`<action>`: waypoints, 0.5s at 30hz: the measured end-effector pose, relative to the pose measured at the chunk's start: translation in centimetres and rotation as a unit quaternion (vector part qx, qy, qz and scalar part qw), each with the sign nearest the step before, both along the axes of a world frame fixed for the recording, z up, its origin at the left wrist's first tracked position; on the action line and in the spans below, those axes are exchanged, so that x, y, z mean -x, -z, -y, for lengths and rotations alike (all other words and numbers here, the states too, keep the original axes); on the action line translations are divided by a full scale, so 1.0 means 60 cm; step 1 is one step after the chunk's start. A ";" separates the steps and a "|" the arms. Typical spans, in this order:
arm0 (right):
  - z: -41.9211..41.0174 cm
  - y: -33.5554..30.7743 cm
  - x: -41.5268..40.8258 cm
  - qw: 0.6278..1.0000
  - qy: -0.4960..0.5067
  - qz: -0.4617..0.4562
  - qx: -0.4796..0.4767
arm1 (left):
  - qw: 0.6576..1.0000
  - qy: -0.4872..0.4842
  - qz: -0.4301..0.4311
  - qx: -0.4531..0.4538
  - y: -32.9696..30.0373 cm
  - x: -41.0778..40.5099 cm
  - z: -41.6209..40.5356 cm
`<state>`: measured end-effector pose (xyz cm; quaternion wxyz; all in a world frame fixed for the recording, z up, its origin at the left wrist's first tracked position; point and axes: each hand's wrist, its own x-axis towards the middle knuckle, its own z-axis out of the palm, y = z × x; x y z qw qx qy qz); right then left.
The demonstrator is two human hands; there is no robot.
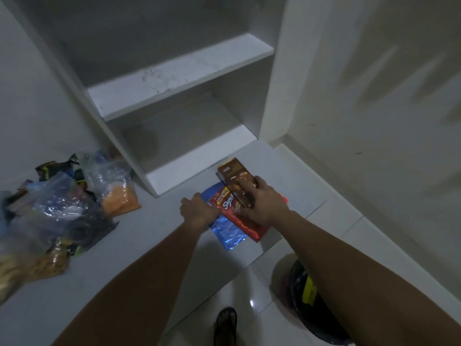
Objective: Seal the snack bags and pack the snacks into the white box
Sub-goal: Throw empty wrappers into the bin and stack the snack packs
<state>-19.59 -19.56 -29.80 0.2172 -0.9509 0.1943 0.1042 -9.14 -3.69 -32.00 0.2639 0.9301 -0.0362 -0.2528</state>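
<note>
Snack packets stacked on the white table (pixel 154 236), directly under both hands. Lowest is a blue foil packet (pixel 225 233), lying flat. On it a red packet (pixel 245 222) with white lettering, also flat, its far end hidden by the right hand. Topmost is a brown snack box (pixel 233 177), long side pointing away from the person, its near end covered by the fingers.

Right hand (pixel 263 204): palm down, fingers curled over the near part of the brown snack box, gripping it against the red packet. Left hand (pixel 198 208): just left of the right one, loosely closed, fingers pressed on the left edge of the blue foil packet; whether it pinches the foil or only pins it I cannot tell.

Well to the left of the left hand, a heap of clear plastic snack bags (pixel 59 208) on the same table; one near the heap's right edge holds orange pieces (pixel 121 198), others pale and brown snacks. Detail blurred.

Beyond the hands, a white shelf unit (pixel 179 73) with open compartments. Below the right forearm, on the tiled floor (pixel 249 283), a dark round bin (pixel 309 303). A shoe (pixel 225 323) shows near the bottom edge.
</note>
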 end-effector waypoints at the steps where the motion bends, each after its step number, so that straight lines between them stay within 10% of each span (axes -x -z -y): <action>1: 0.001 0.008 0.002 1.000 -0.005 -0.002 0.005 | 1.000 -0.004 -0.005 0.014 0.004 -0.001 0.003; 15: -0.001 0.044 0.013 0.999 0.010 0.030 -0.015 | 0.958 -0.035 -0.038 0.284 0.029 0.009 0.012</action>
